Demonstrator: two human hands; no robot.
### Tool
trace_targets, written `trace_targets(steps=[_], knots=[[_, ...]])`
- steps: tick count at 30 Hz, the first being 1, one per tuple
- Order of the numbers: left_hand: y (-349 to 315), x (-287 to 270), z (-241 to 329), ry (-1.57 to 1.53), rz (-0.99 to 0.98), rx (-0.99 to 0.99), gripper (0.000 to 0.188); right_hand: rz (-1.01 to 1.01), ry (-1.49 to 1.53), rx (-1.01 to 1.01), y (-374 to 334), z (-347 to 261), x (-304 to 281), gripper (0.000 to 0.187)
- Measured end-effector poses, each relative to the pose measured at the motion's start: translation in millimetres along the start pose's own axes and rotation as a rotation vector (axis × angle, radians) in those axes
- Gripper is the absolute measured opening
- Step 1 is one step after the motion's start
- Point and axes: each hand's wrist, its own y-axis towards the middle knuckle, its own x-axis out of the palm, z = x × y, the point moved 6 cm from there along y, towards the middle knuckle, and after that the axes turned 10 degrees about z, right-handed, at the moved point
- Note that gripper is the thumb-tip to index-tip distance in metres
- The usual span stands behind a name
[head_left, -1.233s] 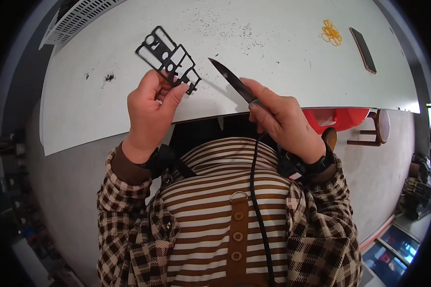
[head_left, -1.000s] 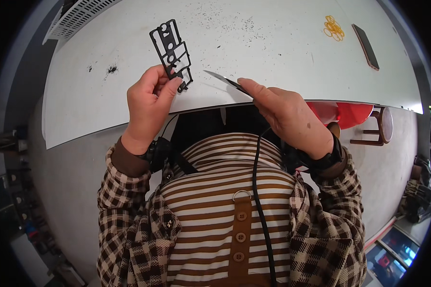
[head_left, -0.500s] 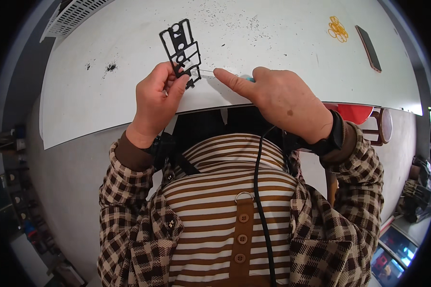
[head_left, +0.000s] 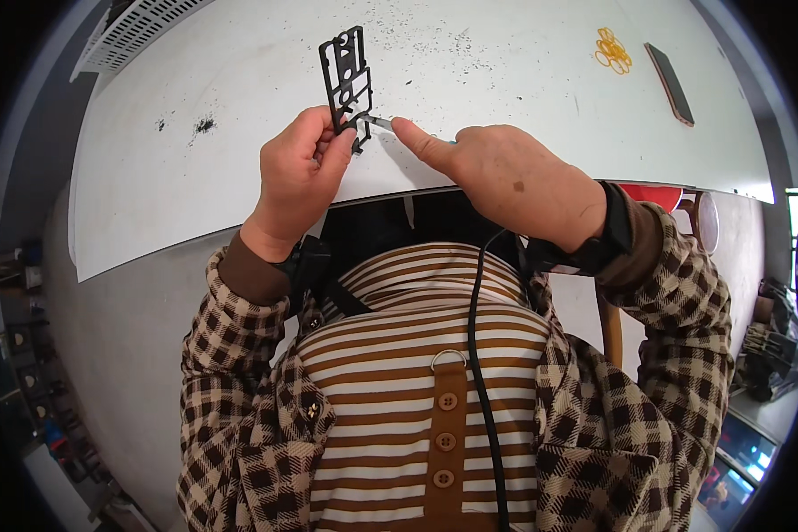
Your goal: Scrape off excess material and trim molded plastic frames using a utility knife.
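Note:
My left hand (head_left: 301, 173) pinches the lower end of a flat black plastic frame (head_left: 349, 62), a long part with round and rectangular openings. It stands tilted up above the white table. My right hand (head_left: 510, 182) is closed round a craft knife (head_left: 379, 122), its index finger stretched along the blade. The blade's tip meets the frame's lower part, just above my left thumb. Most of the knife's handle is hidden in my palm; only a bit of blue-green shows.
Small black shavings (head_left: 205, 125) lie on the white table (head_left: 151, 204), with more crumbs scattered at the far middle. Yellow rubber bands (head_left: 613, 51) and a phone (head_left: 669, 84) lie at the far right. A perforated white rack (head_left: 137, 34) stands far left. A red stool (head_left: 652, 197) is beyond the table's near edge.
The black frame has turned more upright and moved slightly right. The knife has rolled, so its blade's flat side now shows. My right hand has shifted a little left.

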Motion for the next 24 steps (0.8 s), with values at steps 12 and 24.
trace_targets(steps=[12, 24], knots=[[3, -1, 18, 0.087, 0.007, 0.097, 0.006, 0.017, -0.224, -0.092, 6, -4, -13, 0.069], [-1, -7, 19, 0.085, 0.053, 0.127, 0.007, 0.006, -0.202, -0.020, 12, -10, -4, 0.068]])
